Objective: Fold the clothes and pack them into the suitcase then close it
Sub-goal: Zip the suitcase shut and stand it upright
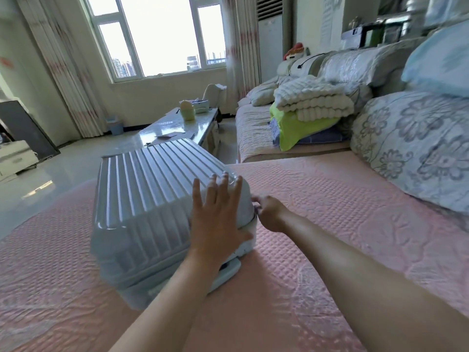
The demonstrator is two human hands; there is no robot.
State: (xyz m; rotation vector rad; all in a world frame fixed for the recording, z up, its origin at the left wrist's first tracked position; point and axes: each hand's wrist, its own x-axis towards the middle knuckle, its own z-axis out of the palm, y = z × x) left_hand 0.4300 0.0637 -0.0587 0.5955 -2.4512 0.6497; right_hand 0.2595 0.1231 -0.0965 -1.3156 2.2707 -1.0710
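- The suitcase [152,199], a pale blue hard shell with raised ribs, lies flat on a pink quilted cover [342,224], its lid down on the base; a narrow seam shows round the near right corner
- The left hand [215,212] lies flat on the lid near that corner; its grip is wide, with the fingers straight and spread and the palm on the shell
- The right hand [270,214] is at the seam on the suitcase's right side, just beside the left hand's fingertips; its fingers are curled in against the edge, and I cannot tell whether this grip pinches a zip pull or only touches the seam
- A pale blue handle [229,271] juts from the near end of the suitcase, below the left wrist
- To the right, large floral pillows [411,148] lean on the back of the seat
- Further along, a folded cream blanket [312,100] sits on top of a lime green cloth [297,128] and a blue one under it
- Beyond the suitcase stands a low glossy surface [175,127] carrying a yellow-green container [187,110] and some papers
- A small blue bin [116,125] stands on the shiny floor [63,168] below a bright window [157,34] with a curtain [63,72] on each side
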